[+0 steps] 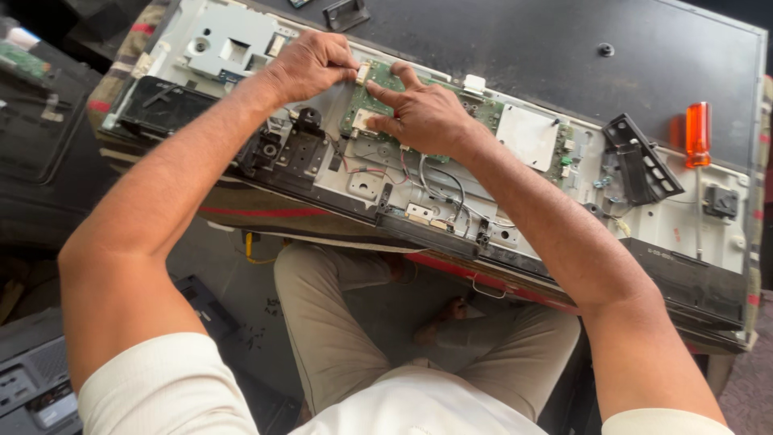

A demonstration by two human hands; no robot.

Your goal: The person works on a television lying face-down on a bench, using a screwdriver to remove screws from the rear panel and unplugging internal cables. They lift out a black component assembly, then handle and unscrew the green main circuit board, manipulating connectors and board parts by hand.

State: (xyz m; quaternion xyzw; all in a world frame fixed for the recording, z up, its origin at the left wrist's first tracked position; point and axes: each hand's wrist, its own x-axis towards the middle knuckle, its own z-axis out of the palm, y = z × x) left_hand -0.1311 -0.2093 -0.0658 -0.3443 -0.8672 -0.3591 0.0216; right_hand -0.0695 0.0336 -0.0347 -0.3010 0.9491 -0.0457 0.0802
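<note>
At the near edge of the surface [241,211], which is covered by a striped cloth, the black bottom frame [435,234] of an opened flat television is seen, with thin wires [443,189] bundled just behind it. Further in, a green circuit board [372,103] is mounted on the pale metal chassis [362,181]. The board is pressed by the right hand [423,117], fingers spread flat and thumb raised, nothing being held. Just beside it, at the board's far left corner, a small pale connector [362,73] is pinched by the curled fingertips of the left hand [310,64]. Towards the far right edge, an orange-handled screwdriver [697,133] is laid on the dark back panel [523,48].
</note>
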